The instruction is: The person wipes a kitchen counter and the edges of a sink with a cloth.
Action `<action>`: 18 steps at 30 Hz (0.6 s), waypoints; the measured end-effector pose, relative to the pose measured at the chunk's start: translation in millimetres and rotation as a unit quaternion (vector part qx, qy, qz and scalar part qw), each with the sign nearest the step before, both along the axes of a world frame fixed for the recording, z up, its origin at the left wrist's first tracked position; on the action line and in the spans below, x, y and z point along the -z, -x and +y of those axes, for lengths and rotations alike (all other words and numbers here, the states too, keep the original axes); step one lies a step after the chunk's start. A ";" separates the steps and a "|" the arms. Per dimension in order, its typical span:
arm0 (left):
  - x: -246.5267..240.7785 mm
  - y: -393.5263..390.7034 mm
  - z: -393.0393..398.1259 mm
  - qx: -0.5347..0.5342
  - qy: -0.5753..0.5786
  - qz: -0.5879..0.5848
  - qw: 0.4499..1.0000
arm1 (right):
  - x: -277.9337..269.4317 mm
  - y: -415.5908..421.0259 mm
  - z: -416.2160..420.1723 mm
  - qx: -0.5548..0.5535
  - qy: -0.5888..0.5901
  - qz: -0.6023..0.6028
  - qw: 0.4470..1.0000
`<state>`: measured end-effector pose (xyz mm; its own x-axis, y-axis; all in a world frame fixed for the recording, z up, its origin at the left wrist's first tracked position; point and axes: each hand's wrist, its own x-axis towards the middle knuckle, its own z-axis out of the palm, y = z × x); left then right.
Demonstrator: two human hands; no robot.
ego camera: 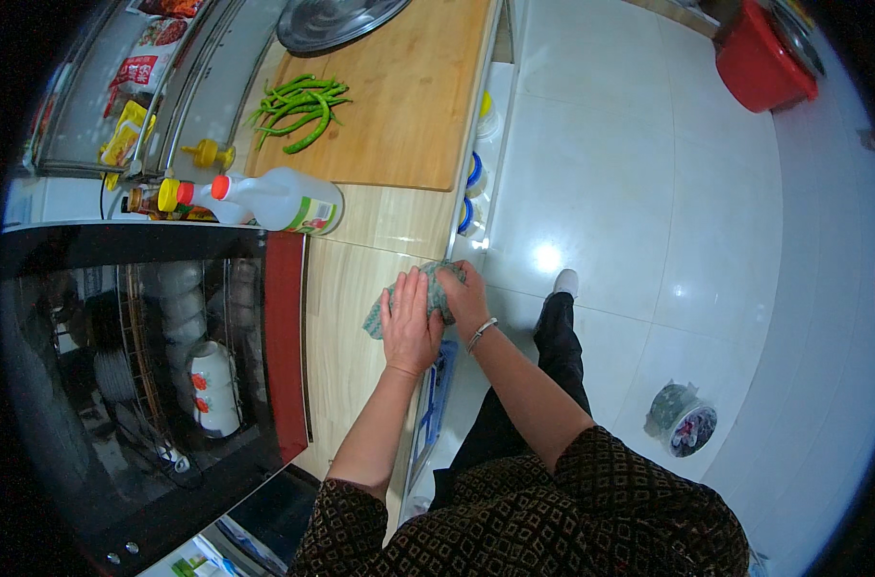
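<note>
A green patterned cloth (374, 317) lies bunched at the front edge of the light wood-grain counter (344, 389). My left hand (411, 317) rests flat on top of it, fingers stretched out and the thumb to the side. At the cloth's right end, by the counter edge, my right hand (468, 294) has its fingers curled around the fabric, and a bracelet (482, 333) circles that wrist. Part of the cloth is hidden under both hands.
Beyond the cloth are a wooden cutting board (401, 137) with green chili peppers (300, 108), a metal lid (340, 25) and a plastic jug (293, 200). Left stands a glass-fronted dish cabinet (286, 346). A waste bin (683, 418) and red bucket (762, 65) are on the right.
</note>
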<state>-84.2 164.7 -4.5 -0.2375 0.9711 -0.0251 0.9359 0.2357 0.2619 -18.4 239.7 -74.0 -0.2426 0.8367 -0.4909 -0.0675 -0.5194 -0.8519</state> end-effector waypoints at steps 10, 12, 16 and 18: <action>-0.6 3.6 -3.8 0.000 -0.004 0.001 1.000 | -21.4 -17.5 -19.9 -0.046 0.076 0.040 0.995; 0.6 3.1 -3.2 0.001 -0.004 0.001 1.000 | -25.9 -21.8 -21.0 -0.057 0.094 0.050 0.993; 0.5 0.8 -1.7 -0.001 -0.015 -0.004 1.000 | -29.5 -21.7 -10.8 -0.059 0.097 0.032 0.993; 0.1 0.6 -1.7 -0.002 -0.023 -0.009 1.000 | -28.1 -17.6 -1.1 -0.064 0.046 -0.011 0.997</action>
<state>-84.7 163.0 -4.6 -0.2405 0.9705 0.0158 0.9304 0.2259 0.2887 -0.8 238.6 -45.8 -0.3321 0.7507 -0.5711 0.0230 -0.5989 -0.8005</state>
